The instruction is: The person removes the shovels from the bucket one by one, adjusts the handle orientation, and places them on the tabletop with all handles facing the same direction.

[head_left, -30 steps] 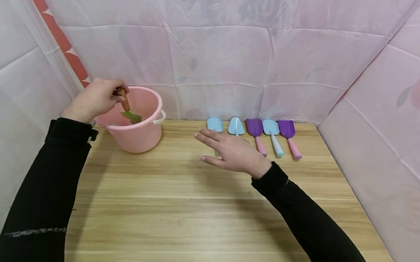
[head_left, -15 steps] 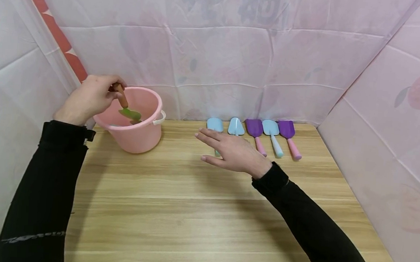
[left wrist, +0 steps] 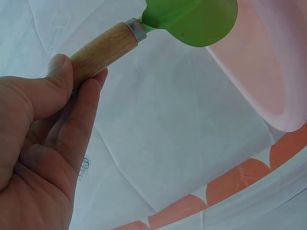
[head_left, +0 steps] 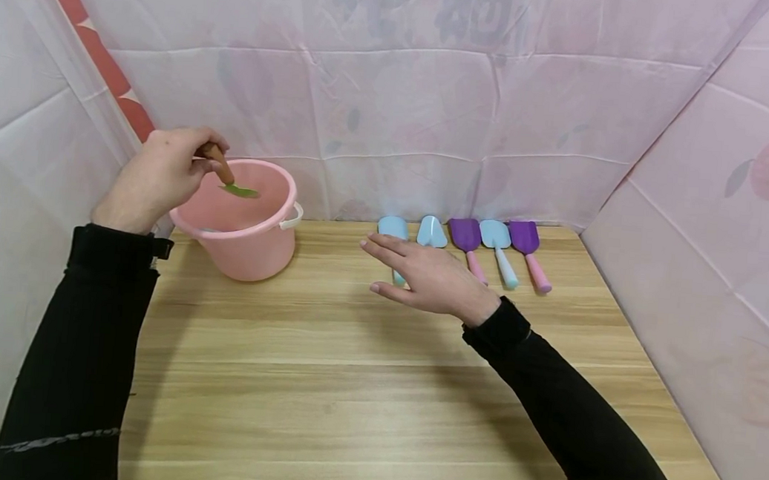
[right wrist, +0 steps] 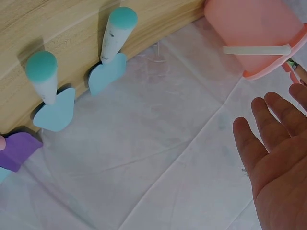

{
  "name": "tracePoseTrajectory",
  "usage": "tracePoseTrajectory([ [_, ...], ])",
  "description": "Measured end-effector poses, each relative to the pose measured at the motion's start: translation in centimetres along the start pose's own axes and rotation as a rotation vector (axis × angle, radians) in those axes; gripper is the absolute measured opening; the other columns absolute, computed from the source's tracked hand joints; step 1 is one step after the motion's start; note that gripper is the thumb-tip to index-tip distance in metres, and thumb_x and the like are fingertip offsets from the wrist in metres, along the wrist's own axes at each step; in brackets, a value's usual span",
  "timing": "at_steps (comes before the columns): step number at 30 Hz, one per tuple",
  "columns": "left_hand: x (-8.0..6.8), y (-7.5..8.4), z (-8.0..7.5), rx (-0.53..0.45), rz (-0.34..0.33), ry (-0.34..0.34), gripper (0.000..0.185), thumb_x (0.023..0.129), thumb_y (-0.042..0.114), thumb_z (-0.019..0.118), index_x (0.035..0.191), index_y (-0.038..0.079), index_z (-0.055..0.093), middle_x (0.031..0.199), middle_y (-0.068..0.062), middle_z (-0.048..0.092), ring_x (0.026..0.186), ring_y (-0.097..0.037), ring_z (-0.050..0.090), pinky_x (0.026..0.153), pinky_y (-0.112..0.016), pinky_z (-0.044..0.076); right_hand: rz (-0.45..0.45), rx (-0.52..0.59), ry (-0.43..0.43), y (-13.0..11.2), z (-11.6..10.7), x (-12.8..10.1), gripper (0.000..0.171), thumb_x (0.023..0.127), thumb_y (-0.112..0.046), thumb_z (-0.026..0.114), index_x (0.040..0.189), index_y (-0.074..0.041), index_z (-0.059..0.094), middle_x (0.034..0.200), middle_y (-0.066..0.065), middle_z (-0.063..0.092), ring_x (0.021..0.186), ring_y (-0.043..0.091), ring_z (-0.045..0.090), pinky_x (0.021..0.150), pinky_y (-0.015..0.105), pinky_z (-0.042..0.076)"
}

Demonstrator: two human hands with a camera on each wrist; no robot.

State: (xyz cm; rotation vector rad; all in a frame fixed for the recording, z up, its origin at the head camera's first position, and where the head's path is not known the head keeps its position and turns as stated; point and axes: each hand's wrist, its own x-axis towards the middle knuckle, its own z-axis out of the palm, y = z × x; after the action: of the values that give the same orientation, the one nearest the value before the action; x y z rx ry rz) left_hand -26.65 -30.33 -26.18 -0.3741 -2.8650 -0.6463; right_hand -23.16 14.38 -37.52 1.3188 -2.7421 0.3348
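Observation:
My left hand (head_left: 157,176) pinches the wooden handle (left wrist: 103,50) of a small garden trowel with a green blade (left wrist: 196,19). In the head view the trowel hangs over the mouth of the pink bucket (head_left: 250,253), its blade near the upper part of the opening. My right hand (head_left: 432,277) hovers over the table with fingers straight, holding nothing. Beneath and beyond it lie toy-like shovels in a row: a light blue one (head_left: 393,227), another light blue one (head_left: 432,231), a purple one with a pink handle (head_left: 467,235) and more to the right. My hand partly covers the handles.
The wooden table (head_left: 320,399) meets a pale printed cloth wall (head_left: 394,107) behind the shovels. A further light blue shovel (head_left: 496,234) and a purple shovel (head_left: 525,237) lie at the row's right end. The bucket has a white handle (head_left: 292,216) on its right side.
My left hand has risen slightly and moved left, lifting the trowel, so its blade sits higher over the bucket and looks more edge-on. My right hand has barely moved.

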Motion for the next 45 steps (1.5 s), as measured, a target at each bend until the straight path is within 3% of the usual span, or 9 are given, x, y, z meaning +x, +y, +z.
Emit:
tracePoseTrajectory([
  [4, -0.2, 0.2, 0.1, 0.017, 0.026, 0.034, 0.030, 0.118, 0.000, 0.063, 0.147, 0.000, 0.070, 0.130, -0.025, 0.083, 0.131, -0.046, 0.074, 0.116, -0.072, 0.061, -0.002, -0.004, 0.004, 0.0, 0.0, 0.0, 0.075, 0.119, -0.054, 0.066, 0.183, -0.020, 0.045, 0.187, 0.008, 0.051, 0.163, 0.032, 0.063, 0.092, 0.045, 0.071],
  [12, -0.8, 1.5, 0.6, 0.045, 0.165, 0.197, 0.022, 0.113, 0.003, 0.076, 0.135, -0.001, 0.076, 0.122, -0.021, 0.086, 0.118, -0.041, 0.080, 0.105, -0.062, 0.066, 0.006, 0.007, 0.017, 0.2, 0.2, 0.0, 0.077, 0.120, -0.052, 0.065, 0.184, -0.018, 0.041, 0.188, 0.010, 0.048, 0.164, 0.036, 0.062, 0.115, 0.052, 0.067],
  [19, -1.2, 2.4, 1.1, 0.045, 0.247, 0.322, 0.021, 0.110, 0.007, 0.081, 0.129, 0.000, 0.079, 0.113, -0.013, 0.090, 0.115, -0.034, 0.083, 0.099, -0.032, 0.059, 0.006, 0.006, 0.031, 0.4, 0.1, 0.1, 0.077, 0.120, -0.050, 0.067, 0.184, -0.016, 0.041, 0.187, 0.012, 0.049, 0.163, 0.037, 0.063, 0.110, 0.052, 0.069],
  [23, -1.2, 3.0, 1.3, 0.036, 0.275, 0.366, 0.022, 0.108, 0.005, 0.082, 0.129, -0.002, 0.079, 0.111, -0.013, 0.091, 0.114, -0.035, 0.084, 0.100, -0.041, 0.063, 0.010, 0.008, 0.034, 0.4, -0.1, 0.1, 0.078, 0.120, -0.051, 0.067, 0.184, -0.015, 0.040, 0.187, 0.012, 0.049, 0.163, 0.036, 0.063, 0.114, 0.052, 0.068],
  [29, -1.4, 3.6, 1.9, 0.026, 0.296, 0.399, 0.019, 0.108, 0.002, 0.082, 0.127, 0.000, 0.081, 0.112, -0.012, 0.090, 0.110, -0.033, 0.084, 0.100, -0.039, 0.066, 0.005, 0.007, 0.042, 0.8, 0.0, 0.1, 0.078, 0.120, -0.051, 0.067, 0.184, -0.015, 0.041, 0.187, 0.011, 0.049, 0.163, 0.035, 0.063, 0.115, 0.052, 0.067],
  [32, -1.5, 4.0, 2.3, 0.022, 0.317, 0.404, 0.019, 0.107, -0.001, 0.082, 0.127, -0.001, 0.081, 0.111, -0.014, 0.089, 0.108, -0.034, 0.084, 0.098, -0.054, 0.068, 0.016, 0.003, 0.039, 0.8, -0.1, 0.0, 0.078, 0.120, -0.052, 0.065, 0.184, -0.016, 0.040, 0.188, 0.010, 0.048, 0.166, 0.034, 0.060, 0.114, 0.052, 0.067],
  [45, -1.6, 5.5, 5.4, 0.001, 0.415, 0.428, 0.015, 0.108, 0.000, 0.082, 0.123, -0.003, 0.080, 0.109, -0.017, 0.086, 0.102, -0.037, 0.084, 0.093, -0.052, 0.071, 0.074, -0.022, 0.065, 1.4, 0.2, -0.7, 0.078, 0.118, -0.056, 0.067, 0.183, -0.020, 0.043, 0.188, 0.007, 0.048, 0.166, 0.033, 0.059, 0.098, 0.052, 0.072],
])
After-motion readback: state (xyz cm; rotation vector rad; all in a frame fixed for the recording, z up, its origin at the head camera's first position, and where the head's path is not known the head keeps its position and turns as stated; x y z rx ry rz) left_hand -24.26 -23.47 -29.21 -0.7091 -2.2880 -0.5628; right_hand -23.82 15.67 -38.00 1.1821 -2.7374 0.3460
